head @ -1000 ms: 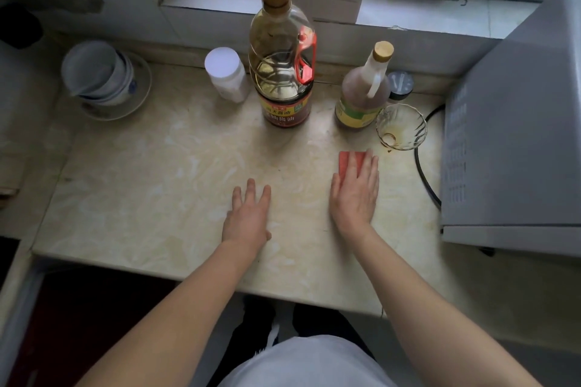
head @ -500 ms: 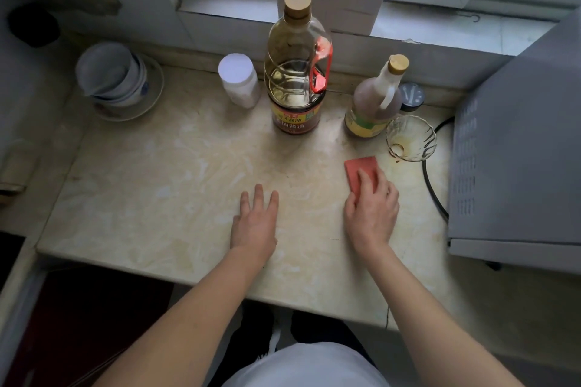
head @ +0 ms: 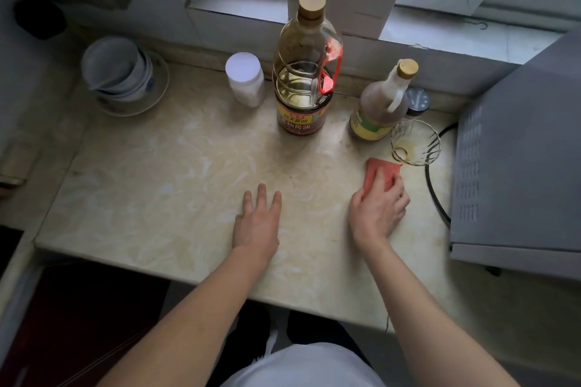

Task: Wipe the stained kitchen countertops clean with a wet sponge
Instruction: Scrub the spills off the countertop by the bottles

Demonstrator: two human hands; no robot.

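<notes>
A beige marbled countertop fills the middle of the view, with yellowish stains near its right side. My right hand presses a flat red sponge onto the counter, just below a small glass bowl; the fingers cover the sponge's near end. My left hand lies flat on the counter to the left, fingers spread, holding nothing.
Along the back stand a large soy sauce bottle, a white jar, a smaller brown bottle and a small dark-lidded jar. Stacked bowls sit at the far left. A grey microwave and its black cable bound the right side.
My right hand has slid the sponge to the right and away from me, up to the glass bowl. The left hand has stayed flat in place.
</notes>
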